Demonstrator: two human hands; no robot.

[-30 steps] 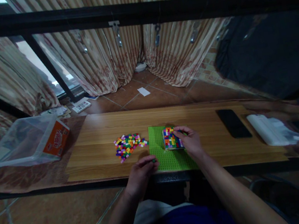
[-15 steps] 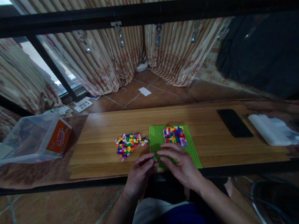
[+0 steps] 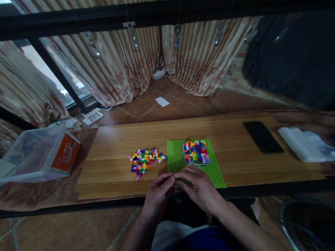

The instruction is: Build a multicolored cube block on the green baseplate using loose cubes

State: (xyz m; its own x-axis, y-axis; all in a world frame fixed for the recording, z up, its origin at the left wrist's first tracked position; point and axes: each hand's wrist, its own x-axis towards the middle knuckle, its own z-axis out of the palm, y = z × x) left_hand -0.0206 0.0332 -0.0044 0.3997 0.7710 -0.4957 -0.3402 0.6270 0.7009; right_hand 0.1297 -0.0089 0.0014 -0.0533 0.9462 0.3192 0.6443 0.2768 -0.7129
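Observation:
My left hand [image 3: 158,192] is closed in a pinch at the front edge of the table, with a small green toy brick [image 3: 174,178] at its fingertips. The fingertips of my right hand [image 3: 197,186] close on the same brick from the other side, so that most of it is hidden. Both hands are over the near part of a green studded baseplate [image 3: 173,147]. On the baseplate, just beyond my right hand, stands a block built of many-coloured bricks [image 3: 195,152]. Left of the baseplate lies a loose pile of small coloured bricks [image 3: 144,161].
A clear plastic box [image 3: 33,156] with an orange label lies at the left end of the table [image 3: 109,140]. On the right are a black phone [image 3: 263,137] and a white object [image 3: 298,144] with clear plastic wrap. A dark bar [image 3: 150,12] crosses above the table.
My right hand has left the built block and come down and left to meet my left hand at the green brick. My left hand has hardly moved.

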